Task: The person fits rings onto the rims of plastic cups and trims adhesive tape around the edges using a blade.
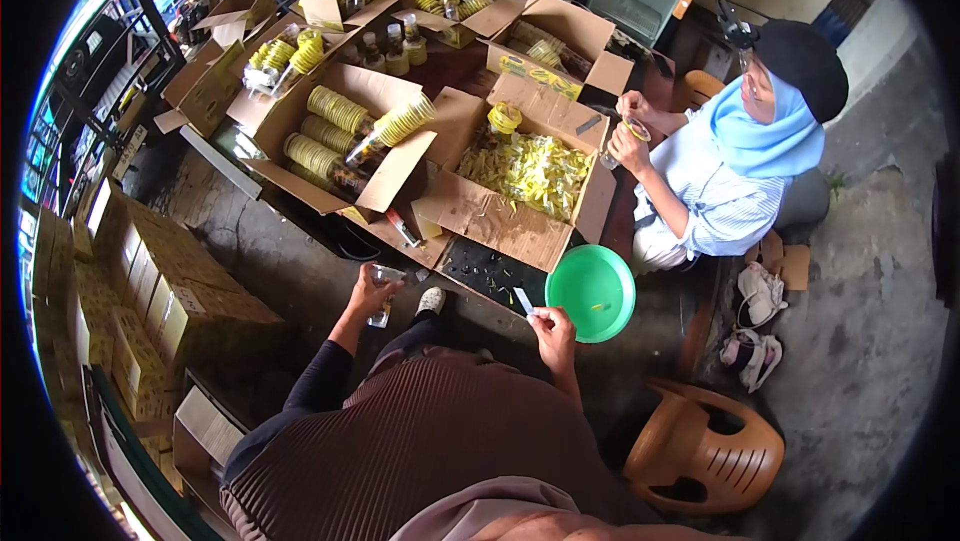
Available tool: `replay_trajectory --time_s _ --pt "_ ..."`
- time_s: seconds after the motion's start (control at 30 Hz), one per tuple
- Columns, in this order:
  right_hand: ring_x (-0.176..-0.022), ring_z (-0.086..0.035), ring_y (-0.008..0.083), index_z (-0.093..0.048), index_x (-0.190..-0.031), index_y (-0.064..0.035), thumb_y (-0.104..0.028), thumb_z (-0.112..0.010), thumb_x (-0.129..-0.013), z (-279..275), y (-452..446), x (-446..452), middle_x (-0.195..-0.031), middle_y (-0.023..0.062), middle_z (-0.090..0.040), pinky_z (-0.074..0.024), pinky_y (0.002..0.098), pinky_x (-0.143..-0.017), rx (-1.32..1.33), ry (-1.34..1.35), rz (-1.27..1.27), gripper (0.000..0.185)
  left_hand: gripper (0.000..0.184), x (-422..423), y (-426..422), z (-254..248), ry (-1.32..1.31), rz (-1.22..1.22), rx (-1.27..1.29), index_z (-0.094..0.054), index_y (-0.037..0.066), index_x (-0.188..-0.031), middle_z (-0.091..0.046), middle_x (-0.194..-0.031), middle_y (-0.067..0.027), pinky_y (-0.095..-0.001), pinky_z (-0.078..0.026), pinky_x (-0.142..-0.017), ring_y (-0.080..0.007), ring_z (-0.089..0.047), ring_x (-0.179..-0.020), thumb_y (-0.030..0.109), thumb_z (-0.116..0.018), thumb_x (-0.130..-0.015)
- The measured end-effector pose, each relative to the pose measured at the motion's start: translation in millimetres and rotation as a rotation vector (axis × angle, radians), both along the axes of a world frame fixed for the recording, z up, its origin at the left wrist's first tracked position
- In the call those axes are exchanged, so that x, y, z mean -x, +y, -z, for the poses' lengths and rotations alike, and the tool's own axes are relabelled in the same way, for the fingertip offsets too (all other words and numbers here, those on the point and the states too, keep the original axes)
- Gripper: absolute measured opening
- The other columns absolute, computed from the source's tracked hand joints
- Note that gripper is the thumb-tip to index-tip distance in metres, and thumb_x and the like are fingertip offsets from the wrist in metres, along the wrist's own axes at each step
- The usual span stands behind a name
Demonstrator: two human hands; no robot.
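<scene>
Left hand (370,293) has a clear plastic container (380,318) gripped, and the right hand (553,332) pinches a small, flat whitish strip (523,300) just beside a round green plastic basin (585,281).

Left hand (374,293): extended forward, curled in a grip.
Right hand (556,335): closed in a pinch, well apart from left.

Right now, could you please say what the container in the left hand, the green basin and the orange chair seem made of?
The container: clear, glossy plastic or perhaps glass, see-through with bright highlights. The green basin: probably smooth plastic, by its even colour and soft sheen. The orange chair: likely moulded plastic, smooth and slotted.
</scene>
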State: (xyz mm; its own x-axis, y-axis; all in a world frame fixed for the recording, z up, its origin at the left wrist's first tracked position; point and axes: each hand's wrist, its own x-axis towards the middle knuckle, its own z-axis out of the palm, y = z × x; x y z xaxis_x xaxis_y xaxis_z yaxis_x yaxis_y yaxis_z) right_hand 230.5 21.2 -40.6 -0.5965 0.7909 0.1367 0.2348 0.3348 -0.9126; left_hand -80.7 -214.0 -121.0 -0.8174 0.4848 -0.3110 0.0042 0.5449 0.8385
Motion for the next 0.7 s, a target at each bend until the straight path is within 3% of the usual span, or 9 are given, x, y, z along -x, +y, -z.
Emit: replay_trajectory --time_s 0.03,0.1,0.27,0.33,0.47,0.53,0.6,0.7 --pt "-0.064 -0.06 0.0175 -0.067 -0.089 0.001 -0.002 -0.073 -0.079 2.0 1.1 0.1 -0.079 0.0095 -0.061 -0.0482 0.0307 -0.06 -0.006 0.002 -0.011 0.012 0.081 -4.4 7.1 -16.8 0.002 -0.011 -0.006 -0.035 0.002 -0.131 -0.065 -0.095 -0.0147 -0.0311 -0.052 -0.071 -0.0158 -0.064 -0.084 0.029 -0.084 -0.072" --pt "-0.064 -0.06 0.0185 -0.067 -0.088 0.0005 -0.002 -0.073 -0.079 6.2 4.9 3.8 -0.078 0.0096 -0.061 -0.0484 0.0313 -0.06 -0.036 -0.057 -0.029 0.011 0.071 -10.8 26.0 -52.5 -0.045 -0.059 -0.26 -0.035 0.007 -0.131 -0.063 -0.09 -0.0116 -0.0305 -0.05 -0.068 -0.0154 -0.062 -0.08 0.027 -0.079 -0.079" --pt "-0.067 -0.062 0.0174 -0.067 -0.088 0.0007 -0.003 -0.074 -0.078 31.6 23.7 27.9 -0.079 0.0096 -0.064 -0.0493 0.03 -0.061 -0.075 -0.107 -0.083 0.013 0.054 10.6 56.6 -90.7 0.033 0.058 -0.445 -0.035 0.006 -0.128 -0.054 -0.079 -0.0035 -0.0261 -0.044 -0.061 -0.0105 -0.058 -0.076 0.02 -0.069 -0.089" --pt "-0.065 -0.061 0.0218 -0.066 -0.086 -0.0009 -0.002 -0.073 -0.077 28.6 29.6 43.8 -0.077 0.0105 -0.06 -0.0488 0.0326 -0.061 -0.116 -0.106 -0.096 0.012 0.054 43.4 67.9 -90.9 0.015 0.106 -0.508 -0.035 0.006 -0.128 -0.056 -0.08 -0.0038 -0.026 -0.044 -0.062 -0.0096 -0.057 -0.076 0.021 -0.07 -0.089" --pt "-0.068 -0.063 0.019 -0.068 -0.09 0.0008 -0.004 -0.074 -0.078 25.0 43.5 71.3 -0.081 0.0109 -0.065 -0.0503 0.0299 -0.063 -0.126 -0.087 -0.029 0.015 0.057 120.8 117.1 -107.2 0.181 0.174 -0.644 -0.033 0.006 -0.129 -0.059 -0.098 -0.0105 -0.0277 -0.05 -0.074 -0.0138 -0.061 -0.084 0.019 -0.07 -0.088" --pt "-0.069 -0.064 0.0194 -0.068 -0.091 0.0007 -0.004 -0.074 -0.077 14.2 44.9 83.5 -0.081 0.0112 -0.065 -0.0506 0.0302 -0.064 -0.134 -0.1 -0.015 0.015 0.058 144.9 151.0 -144.5 0.167 0.217 -0.835 -0.033 0.006 -0.129 -0.056 -0.111 -0.0135 -0.0318 -0.052 -0.084 -0.018 -0.062 -0.094 0.015 -0.071 -0.087" --pt "-0.069 -0.064 0.0196 -0.068 -0.09 0.0005 -0.003 -0.074 -0.077 9.5 46.4 96.2 -0.081 0.0111 -0.065 -0.0508 0.0306 -0.065 -0.137 -0.164 -0.005 0.015 0.058 182.3 186.5 -161.0 0.389 0.273 -0.758 -0.032 0.006 -0.129 -0.052 -0.121 -0.0136 -0.0342 -0.051 -0.091 -0.0208 -0.061 -0.103 0.013 -0.071 -0.086" --pt "-0.07 -0.065 0.0201 -0.068 -0.089 0.0 -0.007 -0.075 -0.076 3.9 42.2 113.2 -0.081 0.0111 -0.065 -0.0512 0.0312 -0.066 -0.113 -0.177 0.048 0.015 0.056 212.7 237.2 -190.5 0.561 0.316 -0.764 -0.033 0.007 -0.128 -0.055 -0.118 -0.0143 -0.0355 -0.054 -0.086 -0.0218 -0.061 -0.102 0.014 -0.071 -0.087"
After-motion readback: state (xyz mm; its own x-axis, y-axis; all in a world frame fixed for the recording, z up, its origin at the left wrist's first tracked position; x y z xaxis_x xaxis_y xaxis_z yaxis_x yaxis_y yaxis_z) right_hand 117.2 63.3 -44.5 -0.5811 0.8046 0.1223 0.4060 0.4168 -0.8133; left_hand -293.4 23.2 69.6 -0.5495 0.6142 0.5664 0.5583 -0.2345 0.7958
